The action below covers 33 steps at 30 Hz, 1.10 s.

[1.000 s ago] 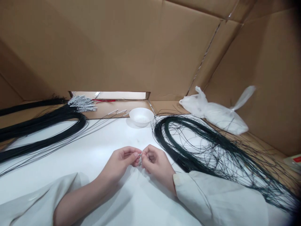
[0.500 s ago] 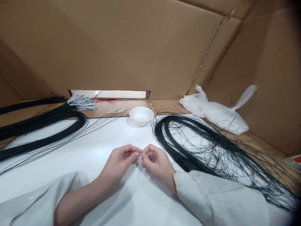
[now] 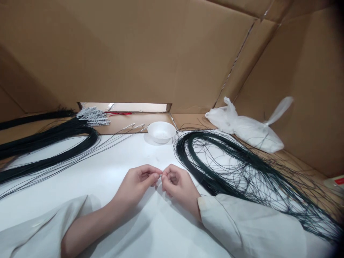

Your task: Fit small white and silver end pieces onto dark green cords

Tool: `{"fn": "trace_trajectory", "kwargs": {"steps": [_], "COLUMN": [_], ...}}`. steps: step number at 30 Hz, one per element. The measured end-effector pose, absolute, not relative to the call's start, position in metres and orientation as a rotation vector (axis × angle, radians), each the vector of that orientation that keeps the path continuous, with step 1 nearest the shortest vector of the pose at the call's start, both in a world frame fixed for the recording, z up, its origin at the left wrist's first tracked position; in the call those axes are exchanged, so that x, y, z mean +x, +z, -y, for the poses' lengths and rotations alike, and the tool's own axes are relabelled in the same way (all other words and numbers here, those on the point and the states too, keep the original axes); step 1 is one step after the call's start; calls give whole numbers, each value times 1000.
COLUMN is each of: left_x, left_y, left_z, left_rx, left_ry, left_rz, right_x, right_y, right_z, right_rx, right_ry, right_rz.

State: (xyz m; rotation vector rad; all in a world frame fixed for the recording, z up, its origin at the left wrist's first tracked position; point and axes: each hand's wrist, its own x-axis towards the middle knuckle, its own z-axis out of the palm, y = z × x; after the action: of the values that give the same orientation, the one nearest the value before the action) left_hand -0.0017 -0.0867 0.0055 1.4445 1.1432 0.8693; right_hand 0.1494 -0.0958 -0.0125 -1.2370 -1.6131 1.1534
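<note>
Insp. notes: small piece (image 3: 160,176) is at ctr, above the worktop (image 3: 115,154), between L hand (image 3: 134,184) and R hand (image 3: 180,184). L fingers closed on its 9 o'clock end, R fingers closed on the 3 o'clock end. Type n/a: too small and mostly covered. Est. light, prob. firm, easily dropped; best hold = fingertip pinch at each end, min. force. Dark strand coil (image 3: 185,154) at 2 o'clock from hands: looks thin and springy, loose ends fanned, snag risk; take at the tight bend, not the fan. Strand bundle (image 3: 53,134) at 10 o'clock w/ striped tips (image 3: 94,116): prob. flexible, grip behind tips to avoid crushing. Three separate striped ends (image 3: 139,126) lie near the white bowl (image 3: 161,132) at 12 o'clock; bowl looks light, prob. tips if knocked, take by rim. Plastic bag (image 3: 256,134), approx. 2 o'clock, soft and prob. slippery; lift by knotted neck.
</note>
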Motion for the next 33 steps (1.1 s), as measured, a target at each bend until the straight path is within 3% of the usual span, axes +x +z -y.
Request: {"fn": "trace_trajectory", "kwargs": {"steps": [9,33], "left_x": [-7,-6], "left_y": [2,-2], "left_z": [85,75], "left_rx": [1707,1347], "left_ry": [864,777], "left_rz": [-1150,-1001], "right_x": [150,148], "right_y": [-12,-5], "right_z": [95,92], "right_rx": [-1202,-1314], "right_ry": [1148,1130], "right_rz": [1628,1632]}}
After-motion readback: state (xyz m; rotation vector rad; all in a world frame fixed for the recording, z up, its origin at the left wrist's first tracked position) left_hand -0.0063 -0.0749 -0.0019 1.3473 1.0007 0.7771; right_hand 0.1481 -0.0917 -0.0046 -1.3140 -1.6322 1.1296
